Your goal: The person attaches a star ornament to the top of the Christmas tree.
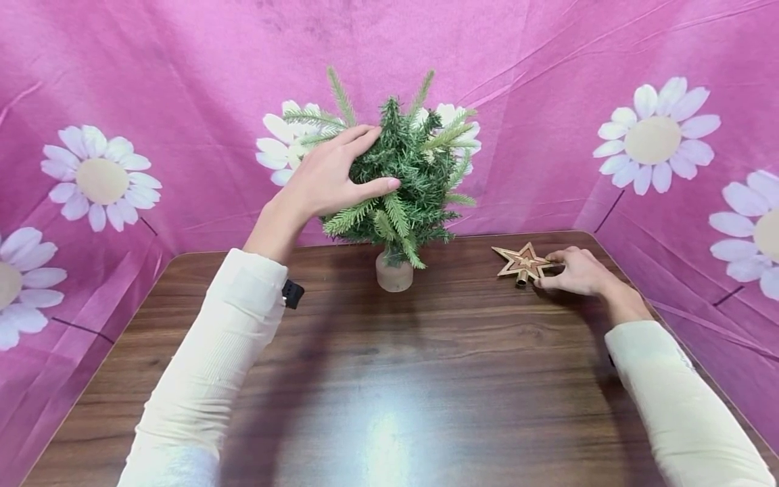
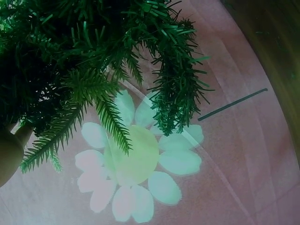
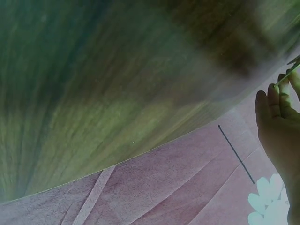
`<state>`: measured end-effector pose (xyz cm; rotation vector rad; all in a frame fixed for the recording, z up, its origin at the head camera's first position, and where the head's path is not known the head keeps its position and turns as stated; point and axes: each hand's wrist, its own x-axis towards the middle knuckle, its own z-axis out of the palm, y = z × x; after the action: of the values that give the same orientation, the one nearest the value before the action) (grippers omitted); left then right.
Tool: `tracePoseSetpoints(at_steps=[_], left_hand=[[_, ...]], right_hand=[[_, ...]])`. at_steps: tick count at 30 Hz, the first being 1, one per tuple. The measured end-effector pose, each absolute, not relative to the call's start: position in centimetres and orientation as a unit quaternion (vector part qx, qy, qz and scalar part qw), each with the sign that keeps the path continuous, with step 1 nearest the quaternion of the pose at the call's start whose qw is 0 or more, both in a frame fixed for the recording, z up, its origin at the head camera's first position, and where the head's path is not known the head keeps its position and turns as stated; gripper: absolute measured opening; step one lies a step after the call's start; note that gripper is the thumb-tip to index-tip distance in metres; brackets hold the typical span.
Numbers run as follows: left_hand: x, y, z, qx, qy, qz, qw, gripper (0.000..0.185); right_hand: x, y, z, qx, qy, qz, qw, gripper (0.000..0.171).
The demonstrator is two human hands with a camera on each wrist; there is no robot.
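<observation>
Left hand (image 1: 331,177) grips tree (image 1: 404,182) by its side branches; right hand (image 1: 575,270) pinches star (image 1: 522,264) lying flat on counter (image 1: 389,379), right of tree's base.

Dark green needled branches (image 2: 93,56) were seen filling the upper left | a pale rounded base (image 2: 7,157) was cut off at the left edge | a pink cloth (image 2: 234,154) printed with a white daisy (image 2: 133,161) was spread behind | a brown surface (image 2: 276,51) was glimpsed top right
</observation>
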<state>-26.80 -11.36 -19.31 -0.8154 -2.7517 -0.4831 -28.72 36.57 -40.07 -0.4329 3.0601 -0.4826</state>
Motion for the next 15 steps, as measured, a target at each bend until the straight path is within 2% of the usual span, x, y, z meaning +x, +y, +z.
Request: tracePoseSetpoints(at_steps=[9, 15], left_hand=[[-26.91, -11.36, -19.43, -0.279, -0.938, -0.163, 0.121, 0.094], [-26.93, -11.42, -19.44, -0.28, -0.938, -0.165, 0.121, 0.094]], right_hand=[[-28.5, 36.52, -39.95, -0.119, 0.978, -0.172, 0.005, 0.08], [-28.4, 36.07, -39.5, -0.112, 0.976, -0.187, -0.022, 0.082]])
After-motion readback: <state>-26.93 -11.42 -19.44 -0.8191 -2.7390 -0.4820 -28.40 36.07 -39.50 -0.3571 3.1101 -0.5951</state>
